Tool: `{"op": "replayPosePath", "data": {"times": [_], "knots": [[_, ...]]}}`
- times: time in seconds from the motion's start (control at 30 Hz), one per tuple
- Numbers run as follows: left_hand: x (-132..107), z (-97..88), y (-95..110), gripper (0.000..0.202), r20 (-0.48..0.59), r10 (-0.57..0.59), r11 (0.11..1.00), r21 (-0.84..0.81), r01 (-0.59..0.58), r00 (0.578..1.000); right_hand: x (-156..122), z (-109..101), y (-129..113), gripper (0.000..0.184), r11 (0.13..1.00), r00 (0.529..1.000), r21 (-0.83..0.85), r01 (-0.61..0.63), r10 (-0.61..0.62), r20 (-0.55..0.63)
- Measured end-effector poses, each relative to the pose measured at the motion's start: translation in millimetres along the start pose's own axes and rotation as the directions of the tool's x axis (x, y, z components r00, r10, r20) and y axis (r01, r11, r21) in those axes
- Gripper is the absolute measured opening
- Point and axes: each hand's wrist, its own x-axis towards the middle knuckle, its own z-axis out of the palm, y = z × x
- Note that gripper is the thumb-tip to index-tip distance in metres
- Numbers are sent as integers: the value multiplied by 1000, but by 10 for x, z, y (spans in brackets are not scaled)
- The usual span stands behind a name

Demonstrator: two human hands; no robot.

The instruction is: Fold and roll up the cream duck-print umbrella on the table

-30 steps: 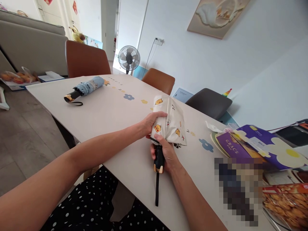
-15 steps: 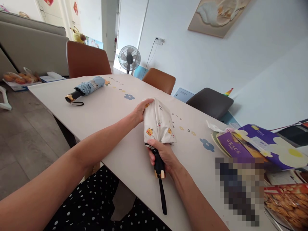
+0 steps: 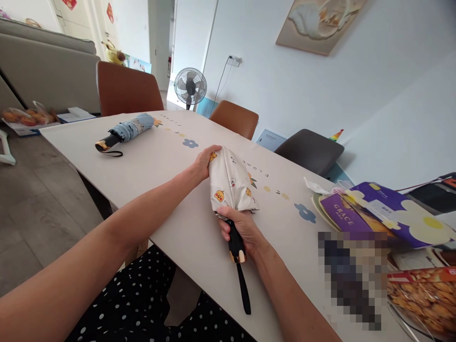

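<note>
A folded white umbrella (image 3: 231, 183) with yellow cartoon prints lies in both my hands, above the table in the middle of the head view. My left hand (image 3: 206, 160) is closed on its far end, thumb along the fabric, other fingers partly hidden. My right hand (image 3: 242, 228) wraps round the near end, where the canopy meets the black handle with its gold-coloured tip. A black wrist strap hangs from that handle. Farther left, a folded light-blue umbrella (image 3: 132, 127) with a black and gold handle rests on the table, apart from my hands.
The pale table (image 3: 160, 185) bears printed flowers. At its right stand a purple box (image 3: 342, 213), a tub of nutty snacks (image 3: 423, 304) and a blurred-out patch. Chairs (image 3: 130, 88) line the far side, with a standing fan (image 3: 190, 86) behind.
The white umbrella has tilted slightly, and its strap has swung a little to the right. Both hands keep their hold. The whole view has shifted slightly.
</note>
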Motion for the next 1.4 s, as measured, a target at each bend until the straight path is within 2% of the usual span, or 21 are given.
{"op": "replayPosePath", "data": {"times": [0.1,0.17,0.23,0.33,0.43,0.57,0.73,0.87,0.93,1.0,1.07,1.1,1.17,1.2,1.27,1.33,1.4], "knots": [[16,5,-71,33,-17,47,997,62,-46,999,31,-11,11,20,1000,997,1,19,-19,-74],[5,23,-154,35,-10,33,992,124,-31,999,62,-49,22,20,999,992,8,36,-35,-122],[-30,53,-260,35,56,-44,983,182,33,997,93,-101,32,20,999,986,18,51,-48,-157],[-101,99,-416,34,170,-165,967,224,124,972,120,-157,42,20,997,982,41,64,-55,-179],[-142,119,-509,39,186,-236,952,243,188,954,116,-162,43,22,996,985,62,65,-54,-165],[-138,119,-538,45,177,-283,944,223,241,943,83,-113,21,26,996,988,69,64,-54,-145],[-161,133,-519,42,178,-281,953,168,252,943,44,-10,-22,36,972,980,197,132,-99,-171],[-207,144,-503,36,200,-395,915,180,362,897,34,34,-33,33,969,988,239,57,-21,-151],[-219,153,-511,33,239,-415,908,171,382,878,38,32,-31,27,969,989,245,13,24,-144],[-222,168,-532,32,236,-368,925,188,329,899,45,24,-33,21,969,985,249,-5,48,-166],[-228,187,-563,33,155,-256,929,311,199,954,54,17,-48,20,966,975,258,-12,69,-212],[-236,199,-579,35,98,-173,902,416,118,980,59,14,-60,20,962,970,272,-12,77,-230],[-269,233,-606,38,25,33,767,640,-41,999,71,3,-86,21,950,962,312,-1,86,-258],[-295,258,-614,38,37,145,671,730,-126,989,79,-6,-95,21,942,960,336,9,86,-265],[-367,331,-621,37,167,309,485,819,-306,936,101,-27,-93,20,921,961,389,36,75,-267],[-454,439,-624,32,367,327,333,818,-469,871,127,-51,-58,19,895,962,440,79,48,-269],[-535,578,-645,23,559,230,208,771,-601,797,159,-76,-3,19,881,959,450,147,-16,-282]]}}
